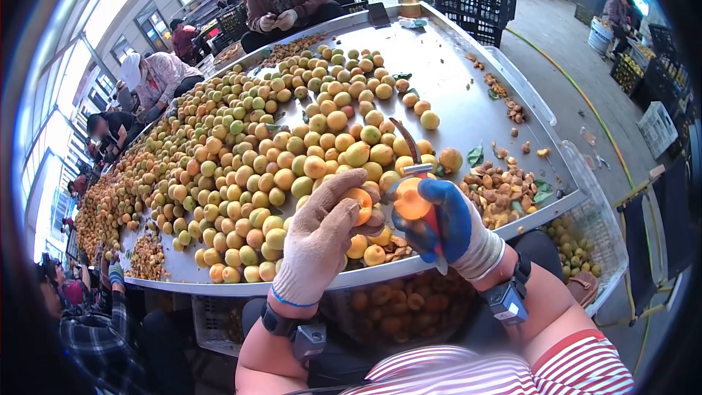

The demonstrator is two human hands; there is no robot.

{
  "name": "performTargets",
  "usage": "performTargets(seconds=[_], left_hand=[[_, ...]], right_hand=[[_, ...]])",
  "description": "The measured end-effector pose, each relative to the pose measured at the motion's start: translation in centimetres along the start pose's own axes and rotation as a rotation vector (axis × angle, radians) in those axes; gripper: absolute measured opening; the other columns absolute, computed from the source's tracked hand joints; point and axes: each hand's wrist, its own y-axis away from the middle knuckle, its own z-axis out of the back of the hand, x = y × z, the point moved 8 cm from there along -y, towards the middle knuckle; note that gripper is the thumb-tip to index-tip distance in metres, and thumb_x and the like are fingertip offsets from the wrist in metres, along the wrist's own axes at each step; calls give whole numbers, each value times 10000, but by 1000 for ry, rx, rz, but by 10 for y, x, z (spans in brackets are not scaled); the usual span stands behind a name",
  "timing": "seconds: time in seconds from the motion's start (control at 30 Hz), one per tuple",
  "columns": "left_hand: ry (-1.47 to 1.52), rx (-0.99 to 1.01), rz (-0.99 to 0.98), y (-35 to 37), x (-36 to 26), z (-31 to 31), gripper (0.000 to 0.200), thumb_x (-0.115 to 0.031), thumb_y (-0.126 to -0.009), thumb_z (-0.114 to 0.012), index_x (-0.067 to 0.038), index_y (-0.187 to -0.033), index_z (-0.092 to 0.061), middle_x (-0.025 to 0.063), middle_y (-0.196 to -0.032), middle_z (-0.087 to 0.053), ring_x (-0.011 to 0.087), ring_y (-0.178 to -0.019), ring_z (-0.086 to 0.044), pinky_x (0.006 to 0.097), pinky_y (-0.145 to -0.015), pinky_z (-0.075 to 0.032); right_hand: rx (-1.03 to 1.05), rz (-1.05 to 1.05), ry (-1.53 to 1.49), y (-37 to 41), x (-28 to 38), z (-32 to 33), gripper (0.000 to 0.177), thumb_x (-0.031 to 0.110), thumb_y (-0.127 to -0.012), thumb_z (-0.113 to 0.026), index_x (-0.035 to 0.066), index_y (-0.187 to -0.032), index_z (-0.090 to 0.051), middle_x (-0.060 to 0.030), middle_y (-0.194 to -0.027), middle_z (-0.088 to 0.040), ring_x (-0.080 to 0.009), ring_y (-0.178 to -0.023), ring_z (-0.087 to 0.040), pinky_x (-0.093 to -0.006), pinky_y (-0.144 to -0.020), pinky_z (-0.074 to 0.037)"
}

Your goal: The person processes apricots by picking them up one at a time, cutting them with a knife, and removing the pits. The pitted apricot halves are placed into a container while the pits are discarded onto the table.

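Head: knit-gloved hands (pixel 319 243) (pixel 447 228), perhaps apricot halves (pixel 412 199) (pixel 360 205)

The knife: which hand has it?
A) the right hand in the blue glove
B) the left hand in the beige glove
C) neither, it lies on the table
A: the knife sticks up from the right hand, in the blue glove, beside a fruit half; the left hand holds only the other half.
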Motion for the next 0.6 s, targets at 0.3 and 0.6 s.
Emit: performTargets(seconds=[0.3, 0.6], left_hand=[[-369, -145, -21, -14, 18, 23, 303, -127, -1067, -479, 24, -1322, -541, 75, -1030, -643, 114, -797, -618, 279, -739, -550], [-418, -161, -41, -32, 36, 29, 234, -160, -1078, -475, -3, -1209, -588, 10, -805, -574, 74, -640, -539, 241, -577, -482]], right_hand=[[-141, 53, 135, 0, 0, 0, 385, 374, -947, -650, 58, -1159, -592, -52, -724, -622, -117, -456, -529, -253, -382, -447], [-188, 143, 147, -4, 5, 8, 360, 372, -936, -667, 66, -1118, -612, -47, -766, -636, -108, -476, -538, -255, -384, -461]])
